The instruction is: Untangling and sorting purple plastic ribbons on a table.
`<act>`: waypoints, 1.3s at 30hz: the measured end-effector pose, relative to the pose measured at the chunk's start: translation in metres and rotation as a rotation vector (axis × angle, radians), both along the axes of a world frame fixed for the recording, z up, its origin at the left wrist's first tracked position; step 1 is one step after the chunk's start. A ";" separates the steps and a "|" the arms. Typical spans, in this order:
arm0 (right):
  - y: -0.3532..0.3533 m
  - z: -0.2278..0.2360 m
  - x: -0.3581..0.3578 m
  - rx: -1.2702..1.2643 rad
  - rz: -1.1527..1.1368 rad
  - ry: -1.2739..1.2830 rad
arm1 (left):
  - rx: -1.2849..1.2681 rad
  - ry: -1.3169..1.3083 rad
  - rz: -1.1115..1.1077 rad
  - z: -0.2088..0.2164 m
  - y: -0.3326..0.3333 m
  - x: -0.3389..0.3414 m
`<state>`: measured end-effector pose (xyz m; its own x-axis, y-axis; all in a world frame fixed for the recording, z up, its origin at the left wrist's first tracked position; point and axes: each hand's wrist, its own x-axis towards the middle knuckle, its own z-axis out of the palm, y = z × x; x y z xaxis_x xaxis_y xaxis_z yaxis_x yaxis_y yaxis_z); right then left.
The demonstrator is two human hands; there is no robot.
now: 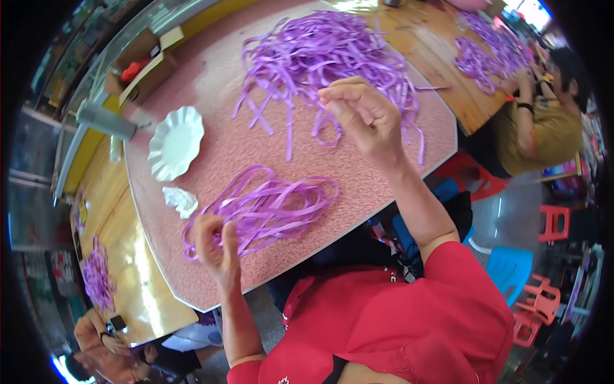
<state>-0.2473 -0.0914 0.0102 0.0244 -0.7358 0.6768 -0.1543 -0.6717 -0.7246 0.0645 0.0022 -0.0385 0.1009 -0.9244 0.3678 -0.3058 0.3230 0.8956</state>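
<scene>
My right hand (371, 121) is raised in front of a large heap of purple ribbons (320, 51) on the pink tabletop. Its thumb and forefinger come together in a pinch, and I cannot make out anything between them. Lower on the left, my left hand (219, 256) hovers by the near end of a smaller looped bundle of purple ribbon (275, 205). Its fingers are bent but stand apart from the thumb, with nothing seen in them. Loose ribbon ends trail from the big heap toward me.
A white scalloped plate (177, 143), a crumpled white tissue (181, 201), a grey-green flask (105, 120) and an open cardboard box (150, 73) lie to the left. Co-workers sit at right (543, 128) and lower left (105, 352), near more purple ribbons (492, 54). Blue stool (510, 272) at right.
</scene>
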 end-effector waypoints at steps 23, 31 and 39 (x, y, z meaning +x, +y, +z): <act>-0.019 0.030 -0.164 0.446 -0.369 0.340 | -0.180 -0.149 -0.051 0.007 0.012 -0.049; -0.020 0.129 -0.137 0.118 0.128 -0.443 | -0.159 -0.123 -0.229 0.021 0.010 -0.082; 0.044 0.066 -0.016 0.453 0.485 0.396 | -0.314 0.042 -0.269 0.052 -0.003 -0.112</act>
